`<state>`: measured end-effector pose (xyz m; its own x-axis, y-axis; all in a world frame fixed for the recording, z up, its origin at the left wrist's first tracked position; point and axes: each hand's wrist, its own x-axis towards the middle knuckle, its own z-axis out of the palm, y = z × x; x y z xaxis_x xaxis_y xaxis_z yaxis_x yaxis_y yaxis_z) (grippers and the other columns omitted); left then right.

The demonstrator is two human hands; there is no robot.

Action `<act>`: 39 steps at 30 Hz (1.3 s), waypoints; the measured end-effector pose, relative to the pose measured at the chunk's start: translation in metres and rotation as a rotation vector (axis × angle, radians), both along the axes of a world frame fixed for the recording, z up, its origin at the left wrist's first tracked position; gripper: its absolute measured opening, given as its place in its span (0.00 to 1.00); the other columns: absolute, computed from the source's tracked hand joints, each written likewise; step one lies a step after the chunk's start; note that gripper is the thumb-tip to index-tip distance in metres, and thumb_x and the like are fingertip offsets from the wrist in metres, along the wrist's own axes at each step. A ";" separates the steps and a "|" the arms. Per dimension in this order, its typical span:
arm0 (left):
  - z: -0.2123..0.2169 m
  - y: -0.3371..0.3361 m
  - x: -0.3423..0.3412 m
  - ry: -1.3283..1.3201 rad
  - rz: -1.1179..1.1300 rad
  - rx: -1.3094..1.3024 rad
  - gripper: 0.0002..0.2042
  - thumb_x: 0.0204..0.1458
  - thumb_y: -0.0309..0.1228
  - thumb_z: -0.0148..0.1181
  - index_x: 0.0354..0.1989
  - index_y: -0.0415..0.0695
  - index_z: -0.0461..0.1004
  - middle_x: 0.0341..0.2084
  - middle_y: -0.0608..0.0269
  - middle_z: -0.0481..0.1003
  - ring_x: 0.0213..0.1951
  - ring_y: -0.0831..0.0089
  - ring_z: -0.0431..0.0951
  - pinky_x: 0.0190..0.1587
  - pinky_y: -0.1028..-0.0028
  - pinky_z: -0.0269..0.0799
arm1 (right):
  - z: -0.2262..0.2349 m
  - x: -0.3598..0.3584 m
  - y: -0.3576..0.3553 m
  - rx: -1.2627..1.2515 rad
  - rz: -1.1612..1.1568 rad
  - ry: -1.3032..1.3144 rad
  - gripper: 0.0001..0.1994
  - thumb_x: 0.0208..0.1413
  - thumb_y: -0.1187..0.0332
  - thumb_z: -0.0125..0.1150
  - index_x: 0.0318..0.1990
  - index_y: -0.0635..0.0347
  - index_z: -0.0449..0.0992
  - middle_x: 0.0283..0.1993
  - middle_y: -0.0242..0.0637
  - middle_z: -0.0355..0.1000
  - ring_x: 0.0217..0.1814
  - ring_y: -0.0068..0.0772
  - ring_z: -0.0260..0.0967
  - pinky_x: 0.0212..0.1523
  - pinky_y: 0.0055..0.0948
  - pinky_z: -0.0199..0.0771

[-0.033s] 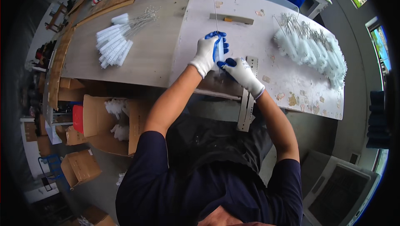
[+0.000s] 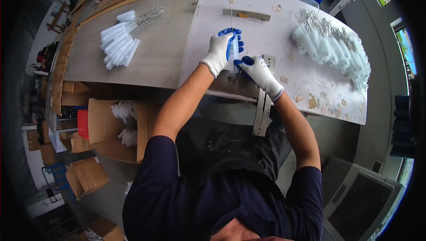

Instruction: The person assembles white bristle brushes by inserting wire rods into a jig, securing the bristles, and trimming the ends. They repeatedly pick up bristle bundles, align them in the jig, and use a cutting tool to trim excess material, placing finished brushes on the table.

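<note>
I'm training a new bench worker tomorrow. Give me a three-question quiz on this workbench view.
1. True or false: both hands wear white gloves with blue fingertips.
2. Which heap of white bottle brushes is larger: A) the one at the person's left, B) the one at the person's right?
3. What lies in the open cardboard box below the bench's left end?

Key
1. True: the left hand and right hand are both gloved so, gripping a wire-handled brush between them.
2. B: the right heap outsizes the left heap.
3. White brushes, inside the cardboard box.
</note>
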<state>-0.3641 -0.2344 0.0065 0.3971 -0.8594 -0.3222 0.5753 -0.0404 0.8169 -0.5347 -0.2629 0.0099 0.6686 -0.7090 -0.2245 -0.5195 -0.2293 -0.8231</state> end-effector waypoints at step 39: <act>-0.029 0.000 -0.014 0.028 -0.031 0.110 0.08 0.56 0.22 0.58 0.41 0.36 0.82 0.28 0.55 0.81 0.27 0.64 0.81 0.30 0.67 0.79 | 0.019 -0.035 0.016 -0.774 0.440 0.025 0.28 0.48 0.59 0.72 0.58 0.56 0.73 0.58 0.42 0.71 0.53 0.46 0.73 0.53 0.44 0.75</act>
